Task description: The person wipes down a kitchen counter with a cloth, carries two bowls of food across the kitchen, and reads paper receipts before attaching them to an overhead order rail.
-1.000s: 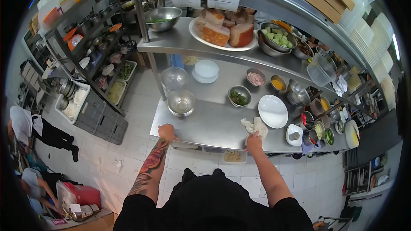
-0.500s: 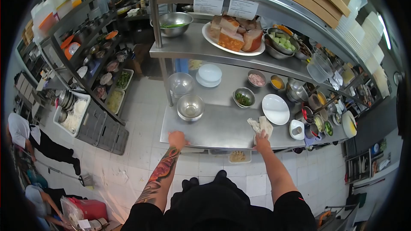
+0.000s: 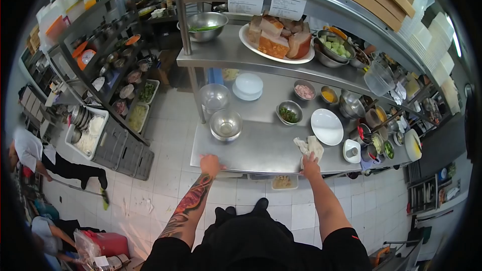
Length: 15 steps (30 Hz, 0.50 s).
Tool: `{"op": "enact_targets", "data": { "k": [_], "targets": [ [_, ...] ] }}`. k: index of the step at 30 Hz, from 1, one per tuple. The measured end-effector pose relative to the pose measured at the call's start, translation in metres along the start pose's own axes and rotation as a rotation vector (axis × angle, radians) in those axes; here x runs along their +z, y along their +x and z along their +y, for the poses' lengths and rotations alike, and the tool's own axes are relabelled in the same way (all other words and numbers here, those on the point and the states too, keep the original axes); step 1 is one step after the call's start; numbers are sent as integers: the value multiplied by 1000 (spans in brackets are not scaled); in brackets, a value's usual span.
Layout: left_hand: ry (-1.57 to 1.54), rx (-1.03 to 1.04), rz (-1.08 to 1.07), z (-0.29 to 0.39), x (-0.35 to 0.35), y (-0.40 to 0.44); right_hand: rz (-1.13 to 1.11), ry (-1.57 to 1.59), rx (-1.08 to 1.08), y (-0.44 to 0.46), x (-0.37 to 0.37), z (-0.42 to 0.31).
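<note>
A crumpled pale cloth is laid near the front edge of the steel bench, just beside a white plate, and is touched by the right hand; whether it is pinched or only pressed cannot be told. The left hand is rested at the same edge, its grip hidden. Beyond, stacked metal bowls are set, and a meat platter is held by the shelf above.

A crumpled, off-white fabric cloth lay bunched in loose folds on the silver stainless-steel counter, near its front edge, one end spread leftward, its near part touched by the person's right hand.
</note>
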<state>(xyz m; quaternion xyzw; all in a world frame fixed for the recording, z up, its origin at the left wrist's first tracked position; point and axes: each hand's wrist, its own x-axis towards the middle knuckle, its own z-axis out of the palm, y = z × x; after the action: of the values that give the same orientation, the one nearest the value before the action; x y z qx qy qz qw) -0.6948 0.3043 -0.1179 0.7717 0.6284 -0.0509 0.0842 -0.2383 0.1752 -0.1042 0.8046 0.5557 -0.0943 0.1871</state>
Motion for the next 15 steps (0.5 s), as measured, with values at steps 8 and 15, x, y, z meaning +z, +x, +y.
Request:
{"op": "enact_targets", "data": {
  "k": [8,15],
  "targets": [
    [89,48,-97,2,4,8,-4,-12,8,2,-3,-2],
    [115,56,-88,3,7,7,-1,-74,25,7,5,-2]
  ]
}}
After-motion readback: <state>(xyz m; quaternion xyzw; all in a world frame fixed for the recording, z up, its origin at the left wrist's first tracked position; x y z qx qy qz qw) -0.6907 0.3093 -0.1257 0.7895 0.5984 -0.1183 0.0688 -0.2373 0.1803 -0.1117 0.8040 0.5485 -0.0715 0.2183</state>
